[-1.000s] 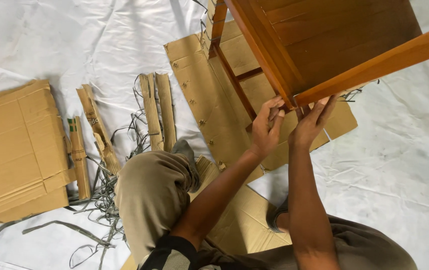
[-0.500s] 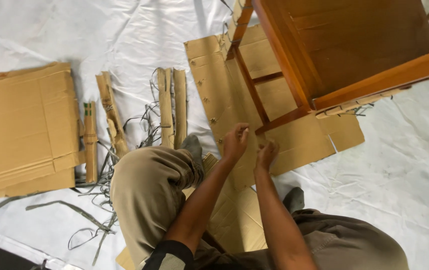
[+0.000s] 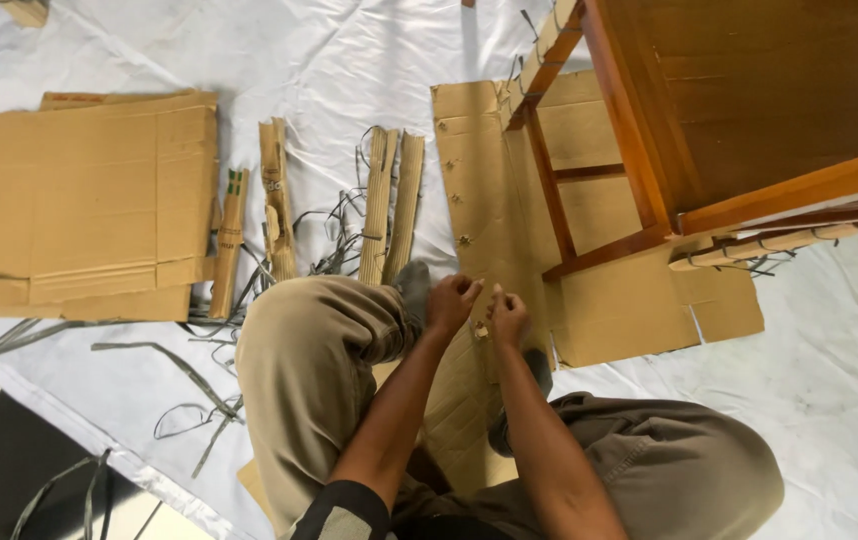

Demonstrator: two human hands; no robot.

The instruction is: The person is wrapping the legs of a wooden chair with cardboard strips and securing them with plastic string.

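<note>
Both hands — left hand, right hand — pinch a small piece near the cardboard sheet; stripped cardboard strips lie left, wooden table partly unwrapped.

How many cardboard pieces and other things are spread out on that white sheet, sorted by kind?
Flat cardboard sheets: 3, one at left, one under the chair, one beneath the hands
Folded cardboard strips: 4
Wooden chair: 1
Heap of grey strapping bands: 1
Total: 9

small pale object, perhaps a cardboard scrap, pinched between both hands over flat brown cardboard
</note>
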